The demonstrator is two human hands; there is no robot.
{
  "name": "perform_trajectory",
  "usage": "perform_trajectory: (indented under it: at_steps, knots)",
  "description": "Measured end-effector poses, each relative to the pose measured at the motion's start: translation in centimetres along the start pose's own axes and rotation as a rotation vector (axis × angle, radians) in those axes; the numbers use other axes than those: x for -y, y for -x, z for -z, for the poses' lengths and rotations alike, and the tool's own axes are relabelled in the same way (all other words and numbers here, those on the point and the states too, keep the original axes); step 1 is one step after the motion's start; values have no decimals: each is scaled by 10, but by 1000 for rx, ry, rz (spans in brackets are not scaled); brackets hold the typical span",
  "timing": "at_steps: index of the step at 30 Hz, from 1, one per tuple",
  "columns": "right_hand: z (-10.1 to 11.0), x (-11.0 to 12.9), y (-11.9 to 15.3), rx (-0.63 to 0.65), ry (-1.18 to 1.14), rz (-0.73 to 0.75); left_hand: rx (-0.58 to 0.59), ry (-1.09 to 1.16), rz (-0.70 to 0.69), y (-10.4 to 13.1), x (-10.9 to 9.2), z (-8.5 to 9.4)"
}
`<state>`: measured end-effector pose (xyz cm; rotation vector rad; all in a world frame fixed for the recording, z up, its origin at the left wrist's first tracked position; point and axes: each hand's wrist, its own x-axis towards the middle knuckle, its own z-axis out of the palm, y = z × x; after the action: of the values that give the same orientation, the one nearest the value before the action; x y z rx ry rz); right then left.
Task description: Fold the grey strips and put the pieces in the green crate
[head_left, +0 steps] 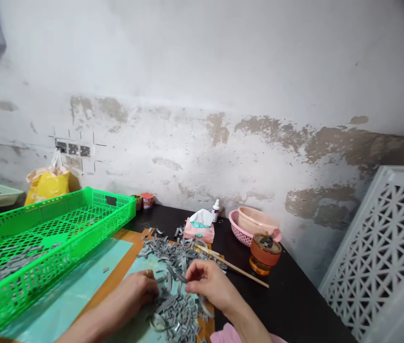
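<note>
My left hand (139, 291) wears a ring and rests low on the left side of the work mat. Its fingers are curled in; what they hold, if anything, is hidden. To its right, my right hand (213, 285) is closed in a pinch, with a bent grey strip (177, 275) at its fingertips. Behind both hands lies a loose heap of curved grey strips (162, 250). Closer to me, many small grey clip-like pieces (180, 314) are piled on the pale green mat (111, 257), which has brown tape edges.
A green plastic crate (62, 257) holding grey pieces stands left. Toward the wall are a tissue pack (199, 231), a small white bottle (215, 211) and pink baskets (245, 231). A wooden stick (247, 274) lies near an amber jar (265, 257). A white lattice panel (384, 257) leans right.
</note>
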<state>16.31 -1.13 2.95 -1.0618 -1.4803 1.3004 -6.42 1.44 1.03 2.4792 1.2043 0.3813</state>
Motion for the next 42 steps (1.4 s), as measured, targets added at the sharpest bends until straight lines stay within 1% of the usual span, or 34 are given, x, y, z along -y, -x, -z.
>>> perform_trajectory:
  at_steps: [2,8,11,14,16,19,21,24,26,28,32,35,42]
  knots:
    - [2,3,0,-19,-87,-20,-3,-9,38,0,2,-5]
    - [-2,6,4,-9,-187,-90,1,-12,111,3,1,1]
    - [-5,8,6,-41,-217,-51,-5,6,120,5,2,0]
    - [-7,11,5,-98,-233,8,-45,116,130,6,2,2]
    - [-9,12,4,-104,-234,13,-73,304,140,2,-2,4]
    - [-9,11,4,-103,-261,8,-79,774,98,-10,-16,6]
    - [-9,9,3,-123,-306,-21,-93,1026,77,-20,-29,5]
    - [-8,9,3,-140,-408,-74,-157,1261,134,-29,-43,0]
    - [-7,9,3,-146,-461,-82,-169,1397,192,-30,-46,-5]
    - [-8,8,3,-150,-486,-92,-156,1486,228,-29,-45,-9]
    - [-11,4,2,-199,-498,-107,-126,1513,255,-25,-41,-14]
    - [-13,1,1,-242,-504,-104,-137,1507,273,-25,-41,-14]
    - [-17,-6,-2,-275,-500,-117,-168,1493,270,-24,-43,-10]
